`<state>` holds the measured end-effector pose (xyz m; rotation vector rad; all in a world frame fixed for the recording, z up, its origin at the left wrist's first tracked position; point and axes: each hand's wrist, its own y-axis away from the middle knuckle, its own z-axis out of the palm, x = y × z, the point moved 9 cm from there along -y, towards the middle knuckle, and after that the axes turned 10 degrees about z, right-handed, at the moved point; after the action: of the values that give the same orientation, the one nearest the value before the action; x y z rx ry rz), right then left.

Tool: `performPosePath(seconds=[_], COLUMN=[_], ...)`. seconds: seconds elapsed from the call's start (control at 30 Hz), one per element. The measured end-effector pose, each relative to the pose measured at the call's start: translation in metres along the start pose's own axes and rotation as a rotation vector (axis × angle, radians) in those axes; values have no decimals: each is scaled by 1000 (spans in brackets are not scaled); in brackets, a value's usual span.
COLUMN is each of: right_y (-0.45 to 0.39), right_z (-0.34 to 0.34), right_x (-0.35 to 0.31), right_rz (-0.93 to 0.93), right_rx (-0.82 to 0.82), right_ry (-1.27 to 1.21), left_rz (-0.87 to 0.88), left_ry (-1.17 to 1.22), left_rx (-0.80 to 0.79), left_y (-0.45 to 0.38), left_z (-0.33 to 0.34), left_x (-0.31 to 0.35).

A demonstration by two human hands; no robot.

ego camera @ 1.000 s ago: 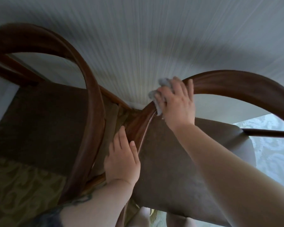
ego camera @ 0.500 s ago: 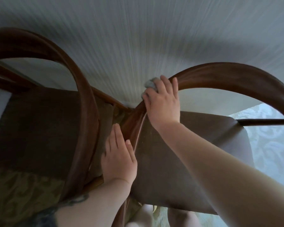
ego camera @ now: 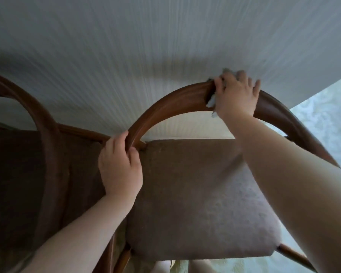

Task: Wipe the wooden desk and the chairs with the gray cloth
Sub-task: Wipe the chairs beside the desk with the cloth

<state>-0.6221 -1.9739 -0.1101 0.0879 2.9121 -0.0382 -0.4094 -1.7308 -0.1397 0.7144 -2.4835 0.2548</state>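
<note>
Two chairs side by side. Near, on the right chair's (ego camera: 185, 194) curved back, left hand (ego camera: 120, 170) clenched round the rail's lower left end. Farther along, at the arch's top, right hand (ego camera: 234, 97) clutching the cloth (ego camera: 211, 101), bunched beneath the palm. Soft, light, easily wadded; best gripped folded over the rail.

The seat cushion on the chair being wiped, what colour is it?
The seat cushion is a dull brown with a faint mottled texture, seen in the head view.
</note>
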Motion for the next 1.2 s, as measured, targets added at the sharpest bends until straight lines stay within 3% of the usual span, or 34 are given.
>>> performPosePath(seconds=[0.13, 0.23, 0.27, 0.33, 0.4, 0.47, 0.5, 0.6, 0.67, 0.77, 0.87, 1.07, 1.2], right_y=[2, 9, 6, 8, 15, 2, -9, -32, -30, -38, -34, 4, 24], right_z=[-7, -9, -10, -3, -1, -5, -5, -15, -18, -17, -18, -9, -8], right_x=[95, 98, 80, 18, -24, -14, 9, 115, 146, 110, 84, 170, 215], right_rz=[270, 314, 255, -70, -347, -386, -326, 107, 249, 74, -85, 169, 286], right_rx=[124, 158, 141, 47, -52, -76, -69, 25, 11, -83, -15, 235, 120], right_ry=[-7, -111, -147, -93, -31, 23, 9, -76, 62, 229, 92, -39, 34], left_rz=[258, 455, 504, 537, 451, 421, 439, 442, 404, 381, 504, 787, 826], left_ry=[53, -13, -42, -125, -197, -259, -285, -328, -360, -371, -357, -287, -264], left_rx=[-75, -130, -156, -183, -185, -195, -195, -179, -162, -151, -189, -374, -474], left_y=[-70, -100, -105, -111, -119, -119, -117, -114, -112, -106, -96, -43, -5], left_z=[33, 56, 67, 88, 99, 106, 107, 109, 113, 123, 143, 196, 225], left_x=[71, 128, 147, 177, 186, 186, 185, 185, 190, 205, 236, 315, 340])
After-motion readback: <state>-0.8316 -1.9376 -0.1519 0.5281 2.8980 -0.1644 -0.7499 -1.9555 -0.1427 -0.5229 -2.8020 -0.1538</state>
